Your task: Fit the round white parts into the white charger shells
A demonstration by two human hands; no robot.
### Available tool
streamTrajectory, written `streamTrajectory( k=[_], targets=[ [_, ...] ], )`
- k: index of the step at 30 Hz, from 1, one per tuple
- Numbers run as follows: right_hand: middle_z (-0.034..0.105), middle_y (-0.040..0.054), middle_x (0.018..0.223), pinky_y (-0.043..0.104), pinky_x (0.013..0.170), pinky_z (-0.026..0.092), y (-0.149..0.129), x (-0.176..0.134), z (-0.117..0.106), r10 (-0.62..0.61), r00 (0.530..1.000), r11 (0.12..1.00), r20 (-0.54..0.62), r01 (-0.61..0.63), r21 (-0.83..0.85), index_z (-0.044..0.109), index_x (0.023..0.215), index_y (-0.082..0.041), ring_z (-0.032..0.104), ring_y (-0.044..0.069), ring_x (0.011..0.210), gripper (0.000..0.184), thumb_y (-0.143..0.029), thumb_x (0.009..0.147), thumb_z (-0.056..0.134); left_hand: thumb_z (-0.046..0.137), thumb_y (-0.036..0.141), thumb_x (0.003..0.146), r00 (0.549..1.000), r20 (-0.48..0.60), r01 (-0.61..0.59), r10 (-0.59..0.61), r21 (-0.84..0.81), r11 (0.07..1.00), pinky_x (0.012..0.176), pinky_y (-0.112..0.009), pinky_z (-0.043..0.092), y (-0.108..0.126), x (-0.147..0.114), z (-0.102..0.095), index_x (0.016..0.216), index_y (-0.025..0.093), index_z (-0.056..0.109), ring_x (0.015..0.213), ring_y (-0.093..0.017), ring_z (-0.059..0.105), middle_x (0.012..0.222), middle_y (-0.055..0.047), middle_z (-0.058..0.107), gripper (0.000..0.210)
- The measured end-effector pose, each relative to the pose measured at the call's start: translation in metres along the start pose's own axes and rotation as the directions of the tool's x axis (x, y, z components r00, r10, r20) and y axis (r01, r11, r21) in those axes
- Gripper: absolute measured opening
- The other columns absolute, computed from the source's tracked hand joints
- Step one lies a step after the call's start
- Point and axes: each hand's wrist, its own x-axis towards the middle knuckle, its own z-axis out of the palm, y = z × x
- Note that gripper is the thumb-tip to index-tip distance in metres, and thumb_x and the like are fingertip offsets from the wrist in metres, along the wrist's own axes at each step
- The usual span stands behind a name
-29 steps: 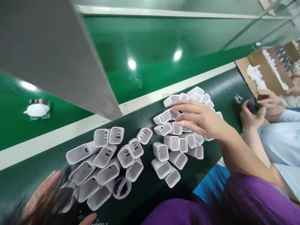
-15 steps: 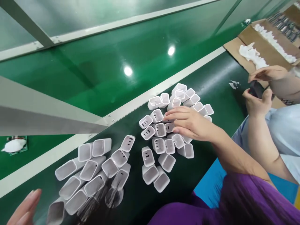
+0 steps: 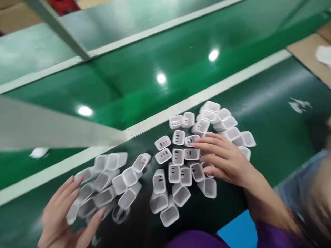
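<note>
Many white, hollow charger housings stand on the dark green table, most upright with their open ends up; some show port slots in the bottom. My right hand (image 3: 227,156) is spread over the right-hand group, its fingertips at the housings (image 3: 191,154) in the middle of it. On the left, my left hand (image 3: 64,213) is open, thumb and fingers apart, at the edge of a second group of housings (image 3: 106,181). Whether its fingers touch any is unclear because of blur. A small clear round object (image 3: 121,214) lies near the left group.
A pale metal post (image 3: 59,124) rises at the left beside the table's light edge strip (image 3: 165,112). White scraps (image 3: 299,105) lie on the table at the right. A cardboard box (image 3: 307,48) is at the far right, with a person's blurred arm (image 3: 319,179) below.
My left hand has come up and right from the lower left corner to the left housings. My right hand stays over the right group. The view has shifted left; the co-worker's hands are out of sight.
</note>
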Motion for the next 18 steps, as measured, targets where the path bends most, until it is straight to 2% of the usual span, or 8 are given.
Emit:
streamTrajectory(
  k=[1, 2, 5, 7, 9, 13, 16, 18],
  targets=[
    [0.071, 0.0107, 0.12, 0.048, 0.108, 0.05, 0.0, -0.001, -0.001, -0.012, 1.0, 1.0, -0.017, 0.011, -0.026, 0.066, 0.097, -0.019, 0.066, 0.024, 0.117, 0.022, -0.035, 0.101, 0.052, 0.081, 0.027, 0.066, 0.998, -0.064, 0.03, -0.026, 0.067, 0.997, 0.118, -0.058, 0.043, 0.015, -0.004, -0.001, 0.145, 0.048, 0.046, 0.133, -0.032, 0.055, 0.145, 0.007, 0.058, 0.09],
    [0.072, 0.0105, 0.119, 0.049, 0.105, 0.052, 0.002, -0.002, -0.001, -0.022, 1.0, 0.999, -0.017, 0.021, -0.049, 0.066, 0.108, -0.02, 0.067, 0.025, 0.114, 0.018, -0.03, 0.101, 0.053, 0.078, 0.024, 0.07, 0.985, -0.126, 0.136, -0.121, 0.113, 0.984, 0.116, -0.061, 0.043, 0.03, -0.009, -0.001, 0.147, 0.046, 0.045, 0.135, -0.033, 0.054, 0.143, 0.003, 0.059, 0.086],
    [0.071, 0.007, 0.119, 0.052, 0.095, 0.056, 0.01, -0.001, 0.002, -0.079, 0.997, 0.994, 0.008, 0.079, -0.077, 0.051, 0.144, -0.03, 0.071, 0.028, 0.102, 0.047, -0.021, 0.098, 0.053, 0.07, 0.02, 0.082, 0.966, -0.179, 0.223, -0.189, 0.192, 0.956, 0.102, -0.055, 0.055, 0.06, -0.022, 0.0, 0.143, 0.033, 0.049, 0.132, -0.033, 0.057, 0.132, -0.008, 0.066, 0.066],
    [0.072, 0.0033, 0.118, 0.055, 0.087, 0.058, 0.013, 0.002, 0.007, -0.095, 0.995, 0.993, -0.004, 0.095, -0.076, 0.035, 0.154, -0.041, 0.072, 0.032, 0.096, 0.063, -0.02, 0.097, 0.051, 0.066, 0.019, 0.086, 0.957, -0.217, 0.24, -0.192, 0.224, 0.945, 0.099, -0.048, 0.057, 0.065, -0.032, 0.0, 0.134, 0.026, 0.054, 0.128, -0.03, 0.06, 0.124, -0.009, 0.069, 0.05],
    [0.071, 0.0002, 0.119, 0.058, 0.087, 0.058, 0.009, 0.005, 0.012, -0.056, 0.998, 0.996, -0.022, 0.054, -0.066, 0.028, 0.155, -0.047, 0.072, 0.034, 0.094, 0.066, -0.021, 0.097, 0.049, 0.061, 0.019, 0.09, 0.939, -0.274, 0.274, -0.206, 0.237, 0.932, 0.099, -0.045, 0.057, 0.064, -0.043, -0.001, 0.126, 0.023, 0.057, 0.124, -0.027, 0.062, 0.118, -0.009, 0.071, 0.036],
    [0.068, -0.0016, 0.124, 0.058, 0.098, 0.055, -0.022, 0.008, 0.009, 0.075, 0.994, 0.99, -0.077, -0.084, -0.113, 0.033, 0.152, -0.052, 0.07, 0.035, 0.104, 0.066, -0.02, 0.097, 0.052, 0.05, 0.024, 0.095, 0.885, -0.351, 0.388, -0.306, 0.191, 0.902, 0.098, -0.039, 0.055, 0.05, -0.058, -0.006, 0.114, 0.021, 0.063, 0.116, -0.022, 0.066, 0.114, -0.008, 0.072, 0.023],
    [0.068, 0.0011, 0.123, 0.062, 0.103, 0.049, -0.056, 0.011, -0.001, 0.056, 0.993, 0.987, -0.101, -0.07, -0.143, 0.04, 0.149, -0.049, 0.068, 0.037, 0.108, 0.062, -0.019, 0.097, 0.054, 0.047, 0.026, 0.095, 0.845, -0.373, 0.46, -0.384, 0.141, 0.876, 0.096, -0.035, 0.054, 0.034, -0.066, -0.016, 0.108, 0.02, 0.067, 0.111, -0.02, 0.067, 0.111, -0.008, 0.073, 0.025],
    [0.07, 0.0037, 0.116, 0.06, 0.097, 0.052, -0.082, 0.014, -0.004, 0.03, 0.988, 0.993, -0.153, -0.048, -0.112, 0.05, 0.144, -0.045, 0.069, 0.035, 0.102, 0.055, -0.019, 0.096, 0.055, 0.047, 0.027, 0.094, 0.831, -0.377, 0.48, -0.408, 0.119, 0.869, 0.095, -0.034, 0.054, 0.025, -0.072, -0.023, 0.105, 0.021, 0.069, 0.107, -0.02, 0.068, 0.108, -0.007, 0.074, 0.025]
  ],
)
